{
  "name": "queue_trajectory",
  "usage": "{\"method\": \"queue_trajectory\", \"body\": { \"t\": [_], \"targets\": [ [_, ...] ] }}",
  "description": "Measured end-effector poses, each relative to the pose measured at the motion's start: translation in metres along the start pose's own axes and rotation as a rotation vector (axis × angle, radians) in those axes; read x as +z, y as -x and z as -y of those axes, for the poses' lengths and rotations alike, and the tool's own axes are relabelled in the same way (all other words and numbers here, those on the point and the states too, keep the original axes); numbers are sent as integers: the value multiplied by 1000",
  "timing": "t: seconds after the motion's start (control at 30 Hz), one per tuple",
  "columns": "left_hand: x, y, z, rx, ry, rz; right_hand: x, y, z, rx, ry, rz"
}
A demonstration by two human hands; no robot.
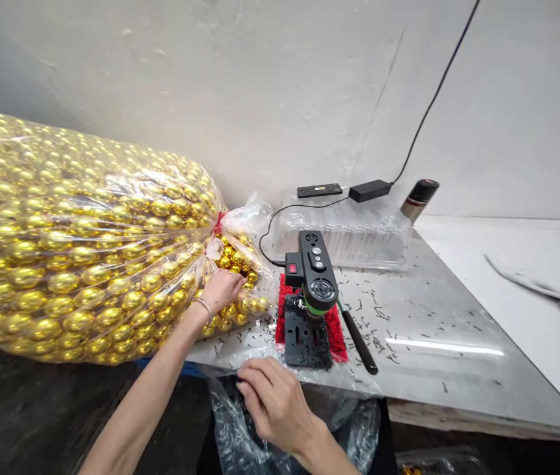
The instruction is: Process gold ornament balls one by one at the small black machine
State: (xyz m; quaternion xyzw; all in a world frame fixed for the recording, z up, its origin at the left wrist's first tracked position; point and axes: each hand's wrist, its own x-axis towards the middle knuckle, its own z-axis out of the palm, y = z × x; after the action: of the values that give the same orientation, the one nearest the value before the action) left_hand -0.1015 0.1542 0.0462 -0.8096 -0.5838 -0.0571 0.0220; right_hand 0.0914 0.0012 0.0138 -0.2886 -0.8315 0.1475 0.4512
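Note:
My left hand [223, 290] reaches in among shiny gold balls [230, 316] at the mouth of a large clear plastic bag [86, 251]. Its fingers are curled together; what they grip, if anything, is hidden. My right hand [277, 399] is near the front edge of the table, above a clear plastic sheet [240, 435] hanging over my lap. Thumb and fingertips are pinched together there, and the thing between them cannot be made out. In front of the right hand stands a black device [318, 274] with round vents and a red switch, over a slotted black plate [307, 333].
A red mat [336, 333] lies under the plate, beside a black-handled tool [359, 343]. Small dark bits are strewn over the metal tabletop [438, 310]. Behind are a clear plastic box [349, 237], a black power adapter [370, 190], a phone-like black slab [319, 190] and a tumbler [419, 198].

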Motion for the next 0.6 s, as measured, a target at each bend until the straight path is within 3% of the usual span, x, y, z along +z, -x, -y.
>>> {"method": "queue_trajectory", "body": {
  "t": [0.13, 0.27, 0.4, 0.6],
  "targets": [
    [10, 21, -3, 74, 7, 72, 8, -36, -22, 39, 130, -67],
    [16, 26, -11, 114, -27, 196, 30, -55, -51, 150, 290, 35],
    [22, 11, -22, 101, -72, 244, 44, -46, -67, 266, 325, 82],
    [42, -17, -35, 148, 6, 279, 32, -24, -63, 313, 341, 95]
  ]
}}
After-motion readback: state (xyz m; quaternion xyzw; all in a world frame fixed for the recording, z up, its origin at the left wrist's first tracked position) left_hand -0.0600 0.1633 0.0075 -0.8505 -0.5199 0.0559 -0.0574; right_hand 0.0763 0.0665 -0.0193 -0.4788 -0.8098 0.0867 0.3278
